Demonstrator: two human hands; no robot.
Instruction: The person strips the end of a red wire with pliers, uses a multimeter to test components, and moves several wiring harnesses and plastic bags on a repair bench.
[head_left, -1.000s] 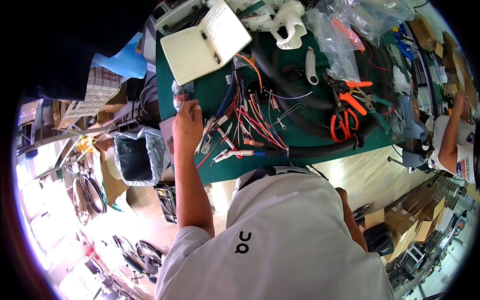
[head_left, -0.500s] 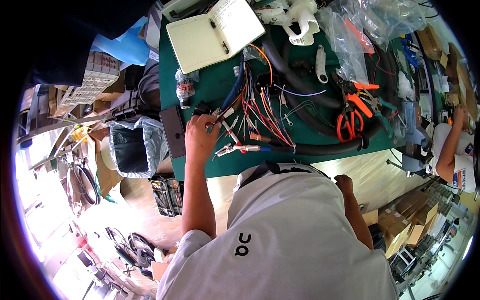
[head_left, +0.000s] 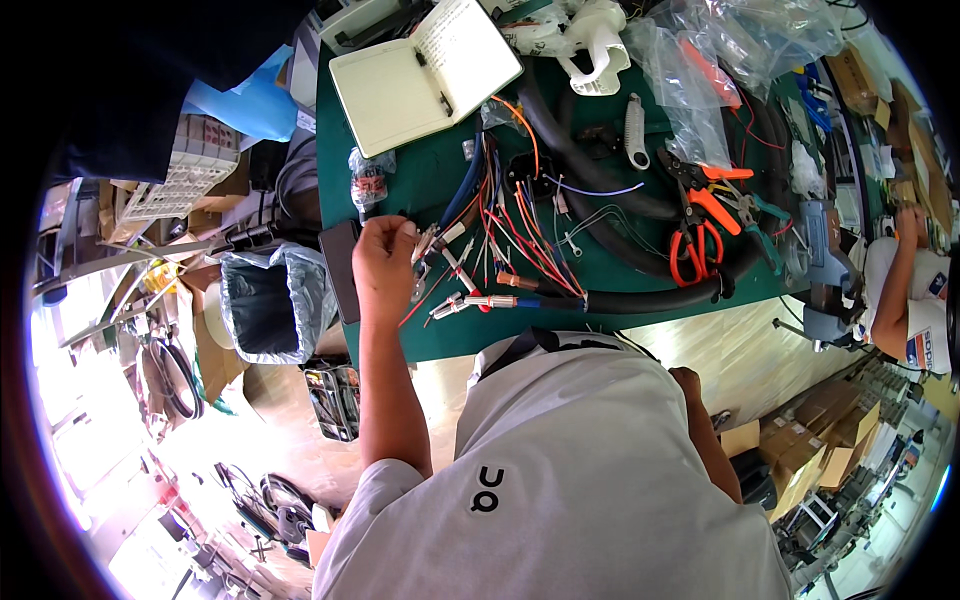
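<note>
My left hand is closed at the left side of the green table, with thumb and fingers drawn together; whatever they pinch is hidden. Just right of the fingertips lie the loose ends of a bundle of thin coloured wires. A dark phone lies partly behind the hand, and a small clear bottle with a red label is just beyond it. A thick black cable with metal-ended leads runs along the near edge. My right hand hangs low beside my shirt, its fingers mostly hidden.
An open notebook with a pen is at the back left. Orange-handled pliers, red-handled scissors, a utility knife and plastic bags occupy the right. A lined bin stands left. Another person works far right.
My left hand has moved slightly left, away from the wire ends and over part of the phone; its fingers have drawn in. My right hand has sunk a little.
</note>
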